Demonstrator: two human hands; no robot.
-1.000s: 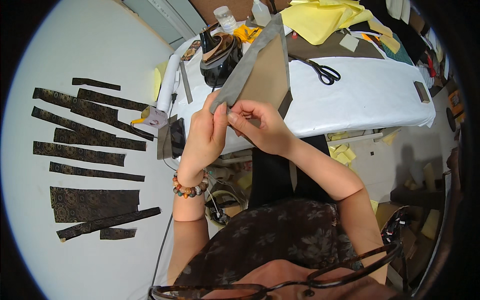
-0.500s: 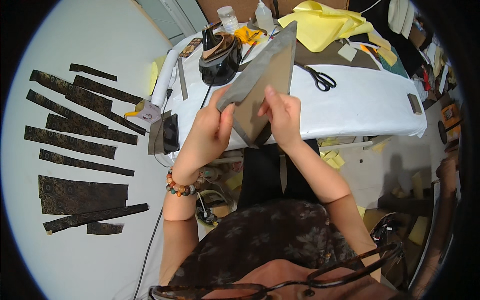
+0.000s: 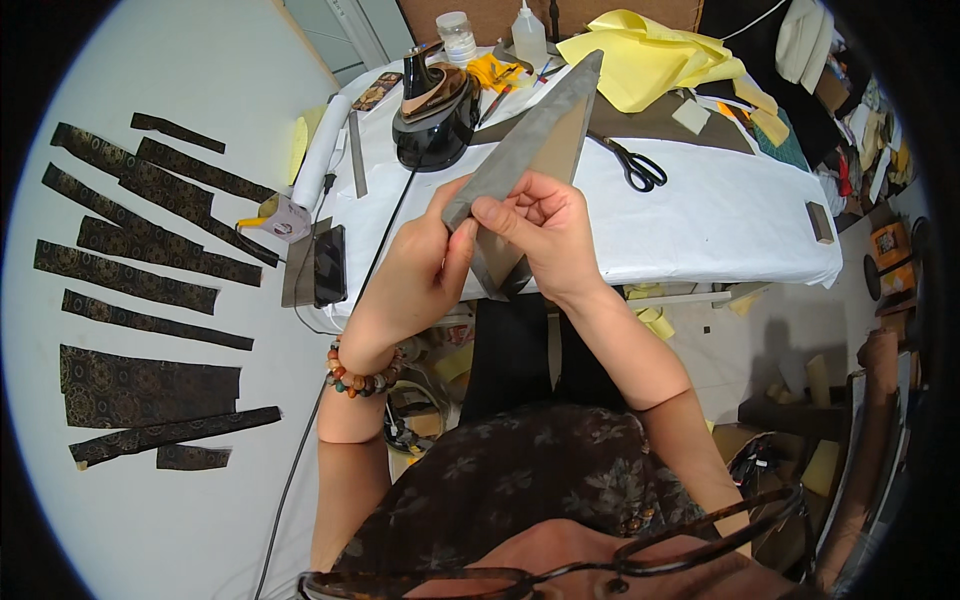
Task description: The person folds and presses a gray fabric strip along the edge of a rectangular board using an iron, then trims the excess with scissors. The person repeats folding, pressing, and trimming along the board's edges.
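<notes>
Both hands hold up a thin flat board [image 3: 530,132] with a grey fabric-like border and a tan face, tilted steeply above the near edge of the table. My left hand [image 3: 415,262] is closed on its lower left corner, thumb on the near side. My right hand [image 3: 548,235] pinches the grey border close to the left thumb, its fingers curled over the tan face. The fingers partly cover the lower part of the board. A beaded bracelet [image 3: 362,383] circles my left wrist.
On the white-covered table [image 3: 720,220] stand a black and copper iron [image 3: 435,125], a squeeze bottle [image 3: 528,38] and a jar [image 3: 456,38]. Black scissors [image 3: 632,165] lie right of the board. Yellow sheeting [image 3: 640,60] is behind. Patterned dark fabric strips [image 3: 125,270] hang at left.
My right hand has moved left and up from the tan face to the grey border beside my left thumb. The board has turned more edge-on. The view has shifted slightly.
</notes>
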